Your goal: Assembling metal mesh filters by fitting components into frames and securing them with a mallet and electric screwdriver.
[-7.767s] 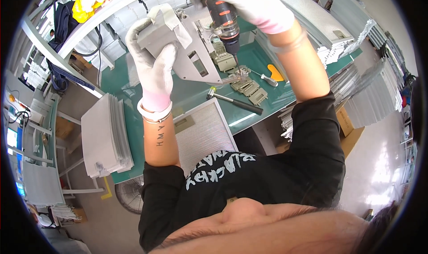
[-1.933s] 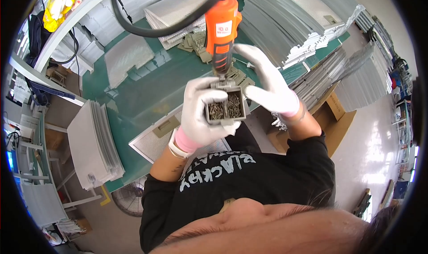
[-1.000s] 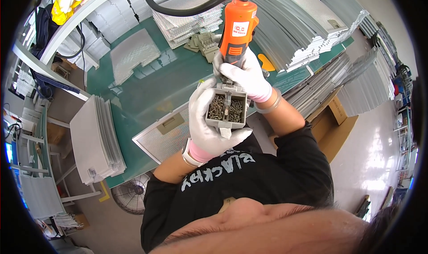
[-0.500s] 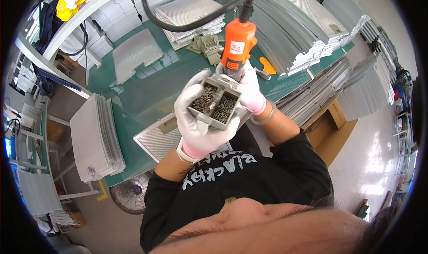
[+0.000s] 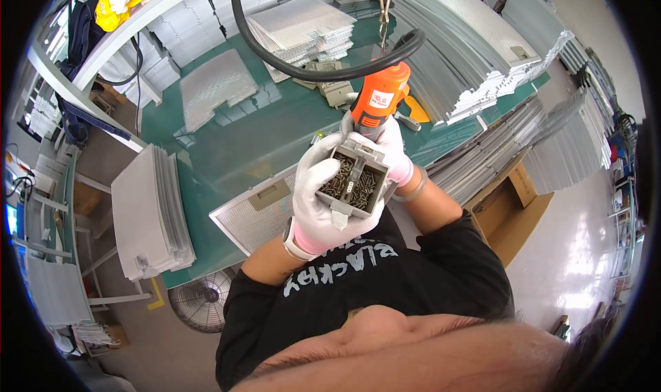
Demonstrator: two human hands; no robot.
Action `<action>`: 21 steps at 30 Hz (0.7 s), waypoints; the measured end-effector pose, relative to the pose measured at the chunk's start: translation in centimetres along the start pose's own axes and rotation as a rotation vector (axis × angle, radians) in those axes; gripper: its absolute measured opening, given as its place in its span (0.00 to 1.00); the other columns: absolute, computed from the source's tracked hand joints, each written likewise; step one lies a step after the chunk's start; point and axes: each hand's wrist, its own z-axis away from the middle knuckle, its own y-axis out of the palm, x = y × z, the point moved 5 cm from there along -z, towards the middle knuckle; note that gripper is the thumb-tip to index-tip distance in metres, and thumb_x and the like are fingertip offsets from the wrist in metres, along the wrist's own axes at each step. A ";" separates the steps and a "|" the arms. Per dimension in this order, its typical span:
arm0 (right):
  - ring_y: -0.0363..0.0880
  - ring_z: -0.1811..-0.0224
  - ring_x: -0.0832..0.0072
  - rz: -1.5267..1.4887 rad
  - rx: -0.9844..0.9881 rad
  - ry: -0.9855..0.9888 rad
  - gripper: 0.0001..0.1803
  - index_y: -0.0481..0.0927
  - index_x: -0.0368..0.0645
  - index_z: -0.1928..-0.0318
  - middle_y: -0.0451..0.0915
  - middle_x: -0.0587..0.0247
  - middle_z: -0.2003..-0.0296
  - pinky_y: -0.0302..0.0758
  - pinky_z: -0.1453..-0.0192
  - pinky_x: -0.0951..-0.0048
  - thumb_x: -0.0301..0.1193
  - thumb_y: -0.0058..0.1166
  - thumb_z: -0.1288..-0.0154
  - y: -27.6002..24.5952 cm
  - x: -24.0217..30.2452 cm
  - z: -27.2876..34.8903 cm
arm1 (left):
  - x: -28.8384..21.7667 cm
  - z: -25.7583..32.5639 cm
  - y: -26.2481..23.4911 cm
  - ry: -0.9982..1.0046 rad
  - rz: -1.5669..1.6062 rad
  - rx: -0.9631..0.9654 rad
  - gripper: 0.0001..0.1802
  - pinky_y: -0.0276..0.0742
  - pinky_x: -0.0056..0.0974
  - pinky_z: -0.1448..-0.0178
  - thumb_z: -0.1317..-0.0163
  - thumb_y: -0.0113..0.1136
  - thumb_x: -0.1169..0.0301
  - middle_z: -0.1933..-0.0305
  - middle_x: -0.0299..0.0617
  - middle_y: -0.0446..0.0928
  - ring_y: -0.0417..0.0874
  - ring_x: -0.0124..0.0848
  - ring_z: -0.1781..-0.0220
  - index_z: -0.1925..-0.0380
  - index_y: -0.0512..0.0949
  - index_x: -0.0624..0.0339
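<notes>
At the frame's centre a small grey box of screws (image 5: 354, 184) sits cupped in the left hand (image 5: 318, 203), its fingers (image 5: 311, 175) curled around the box's left wall. Just above, the right hand (image 5: 389, 147) wraps closed around an orange power screwdriver (image 5: 377, 103). Below them lies a green worktop (image 5: 227, 144) bearing a mesh filter panel (image 5: 251, 213), with stacked metal panels (image 5: 475, 41) at upper right. The box is two-compartment, filled with dark screws.

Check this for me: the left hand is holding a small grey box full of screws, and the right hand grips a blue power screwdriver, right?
Not quite. In the head view the power screwdriver in the right hand is orange, not blue. The left hand does hold the small grey box of screws.
</notes>
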 end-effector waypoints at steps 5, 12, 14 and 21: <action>0.76 0.59 0.83 0.023 0.011 -0.050 0.27 0.67 0.39 0.38 0.78 0.68 0.60 0.74 0.51 0.76 0.20 0.58 0.37 -0.3 0.8 -0.7 | 1.0 1.8 0.5 -0.040 -0.012 0.028 0.50 0.77 0.47 0.34 0.61 0.77 0.79 0.34 0.61 0.66 0.76 0.49 0.34 0.37 0.58 0.54; 0.75 0.61 0.83 0.095 0.015 -0.106 0.21 0.68 0.42 0.45 0.78 0.68 0.60 0.75 0.54 0.76 0.23 0.59 0.35 0.3 3.0 -2.2 | 1.8 1.6 0.2 -0.054 0.026 0.017 0.52 0.78 0.48 0.35 0.58 0.76 0.82 0.32 0.60 0.63 0.75 0.48 0.33 0.34 0.55 0.53; 0.75 0.61 0.84 0.142 -0.005 -0.093 0.20 0.68 0.42 0.44 0.78 0.69 0.60 0.75 0.55 0.77 0.24 0.59 0.34 0.6 3.9 -3.0 | 2.7 0.2 -0.3 -0.098 0.178 0.018 0.51 0.75 0.50 0.33 0.58 0.77 0.80 0.33 0.60 0.65 0.75 0.48 0.33 0.35 0.57 0.56; 0.70 0.61 0.85 0.347 -0.161 -0.267 0.16 0.75 0.42 0.46 0.76 0.72 0.62 0.72 0.51 0.77 0.33 0.58 0.30 0.5 9.0 -7.7 | 2.5 -8.4 -1.2 -0.190 0.250 0.102 0.47 0.76 0.42 0.34 0.53 0.77 0.73 0.35 0.51 0.67 0.76 0.39 0.36 0.35 0.60 0.65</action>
